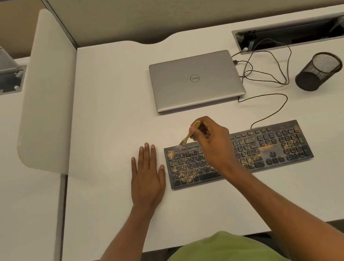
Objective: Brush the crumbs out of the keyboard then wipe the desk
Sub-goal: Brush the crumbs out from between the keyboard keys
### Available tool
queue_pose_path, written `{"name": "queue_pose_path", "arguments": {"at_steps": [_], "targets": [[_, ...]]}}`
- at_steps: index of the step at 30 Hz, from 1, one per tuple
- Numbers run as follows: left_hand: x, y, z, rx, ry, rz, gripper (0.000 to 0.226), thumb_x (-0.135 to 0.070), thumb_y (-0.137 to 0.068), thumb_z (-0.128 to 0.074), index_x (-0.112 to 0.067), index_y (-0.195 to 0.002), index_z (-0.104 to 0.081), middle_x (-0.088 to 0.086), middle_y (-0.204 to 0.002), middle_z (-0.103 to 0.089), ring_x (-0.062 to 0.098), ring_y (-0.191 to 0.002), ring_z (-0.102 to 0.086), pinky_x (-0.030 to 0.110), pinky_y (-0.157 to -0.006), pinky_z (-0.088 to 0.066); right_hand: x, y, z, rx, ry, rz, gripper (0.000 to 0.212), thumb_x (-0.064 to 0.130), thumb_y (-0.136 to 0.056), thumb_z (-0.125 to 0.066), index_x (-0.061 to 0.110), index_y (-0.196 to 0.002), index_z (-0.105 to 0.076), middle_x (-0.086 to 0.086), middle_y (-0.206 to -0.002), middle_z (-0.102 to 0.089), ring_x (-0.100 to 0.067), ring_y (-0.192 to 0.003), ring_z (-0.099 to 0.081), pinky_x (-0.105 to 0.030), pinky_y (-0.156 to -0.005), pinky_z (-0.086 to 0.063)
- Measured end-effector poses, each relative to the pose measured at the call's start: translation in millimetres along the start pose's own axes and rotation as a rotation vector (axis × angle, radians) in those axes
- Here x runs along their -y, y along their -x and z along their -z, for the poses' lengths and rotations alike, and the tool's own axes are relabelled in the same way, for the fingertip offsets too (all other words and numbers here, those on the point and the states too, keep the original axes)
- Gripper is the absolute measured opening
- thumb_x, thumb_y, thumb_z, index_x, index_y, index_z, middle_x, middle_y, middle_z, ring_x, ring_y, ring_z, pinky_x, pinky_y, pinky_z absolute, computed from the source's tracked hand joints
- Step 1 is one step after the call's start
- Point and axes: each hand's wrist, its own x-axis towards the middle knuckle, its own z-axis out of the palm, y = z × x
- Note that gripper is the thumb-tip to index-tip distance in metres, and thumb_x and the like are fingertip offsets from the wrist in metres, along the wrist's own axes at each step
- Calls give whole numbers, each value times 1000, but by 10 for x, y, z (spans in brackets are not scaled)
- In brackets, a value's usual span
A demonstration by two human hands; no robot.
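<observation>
Keyboard (260,149) under right hand (209,137) gripping brush (187,138), left hand (147,177) beside

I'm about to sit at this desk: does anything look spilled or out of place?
Yes: tan crumbs are strewn across the black keyboard, thickest over its left half and in a patch near the number pad. The cables beside the closed laptop lie loosely tangled. Nothing else stands out.
</observation>
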Motion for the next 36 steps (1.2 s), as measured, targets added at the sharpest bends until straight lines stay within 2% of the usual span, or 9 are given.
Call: {"name": "queue_pose_path", "arguments": {"at_steps": [6, 12, 19, 22, 30, 36], "targets": [[-18, -6, -5, 19, -36, -6, 68, -42, -111, -23, -18, -173, -7, 0, -180, -2, 14, -166, 6, 50, -135, -7, 32, -49, -60, 27, 69, 27, 5, 18, -105, -60, 15, -107, -64, 3, -95, -72, -11, -90, -71, -30, -79, -59], [-27, -16, -6, 35, -13, -37, 67, -40, -112, -18, -13, -172, -5, 1, -180, -1, 13, -166, 7, 43, -135, -4, 70, -91, -85, 68, 114, 84, 7, 16, -105, -60, 14, -106, -66, 3, -96, -71, -10, -90, -69, -24, -80, -57], [-29, -18, -28, 37, -20, -32, 66, -40, -113, -19, -13, -172, -4, 1, -180, 1, 13, -166, 7, 42, -135, -4, 82, -150, -180, 132, 152, 118, 7, 15, -103, -65, 11, -105, -70, 5, -94, -70, -5, -88, -66, -14, -79, -53], [-39, -21, -13, 39, -21, -19, 68, -43, -112, -14, -13, -172, -3, 2, -180, 0, 15, -166, 5, 42, -136, -5, 93, -150, -215, 160, 166, 137, 7, 15, -103, -64, 11, -103, -70, 5, -90, -69, -7, -88, -64, -19, -77, -53], [-36, -18, -5, 33, -31, -26, 67, -40, -112, -20, -12, -172, -7, 3, -180, -3, 15, -166, 3, 45, -135, -9, 110, -141, -282, 197, 210, 132, 10, 17, -104, -62, 11, -103, -70, 0, -91, -71, -15, -85, -65, -35, -79, -54], [-43, -18, 0, 31, -21, -11, 68, -42, -112, -23, -12, -172, -9, 3, -180, -5, 15, -166, 2, 45, -135, -10, 152, -140, -253, 116, 179, 173, 8, 14, -103, -64, 11, -104, -71, 0, -95, -73, -13, -86, -67, -28, -81, -55]]}}
